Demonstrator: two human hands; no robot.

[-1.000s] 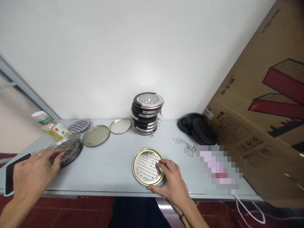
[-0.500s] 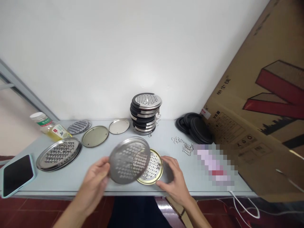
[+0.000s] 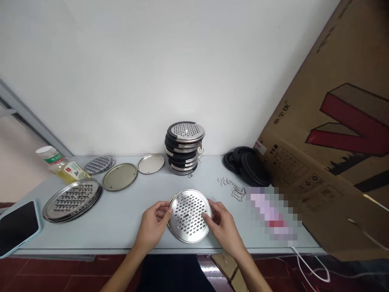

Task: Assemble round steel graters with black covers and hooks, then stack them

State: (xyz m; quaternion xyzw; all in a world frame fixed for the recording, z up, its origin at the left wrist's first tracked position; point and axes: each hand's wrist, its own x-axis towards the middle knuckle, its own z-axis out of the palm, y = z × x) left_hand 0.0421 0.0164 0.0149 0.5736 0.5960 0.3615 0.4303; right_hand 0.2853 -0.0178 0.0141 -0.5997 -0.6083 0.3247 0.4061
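A round metal grater disc (image 3: pixel 190 217) with rows of slots lies face up over a second disc, whose yellowish rim (image 3: pixel 170 199) shows only at the left edge. My left hand (image 3: pixel 154 224) pinches the left side, its thumb on the rim. On the opposite side my right hand (image 3: pixel 223 226) grips the edge, with the thumb over the slotted face. Behind them rises a stack of round graters (image 3: pixel 186 148) with black edging and small metal hooks hanging at its right.
At left are a pile of grater discs (image 3: pixel 74 198), another grater disc (image 3: pixel 99 164), a bronze plate (image 3: pixel 119 177), a pale plate (image 3: pixel 151 164), a bottle (image 3: pixel 62 165) and a phone (image 3: pixel 20 229). Black round pieces (image 3: pixel 253 167), metal hooks (image 3: pixel 238 192) and a cardboard box (image 3: pixel 304 162) occupy the right.
The grater disc in my left hand has moved right and down onto the yellow-rimmed disc, now mostly covering it. My right hand's thumb has come over the upper disc's face.
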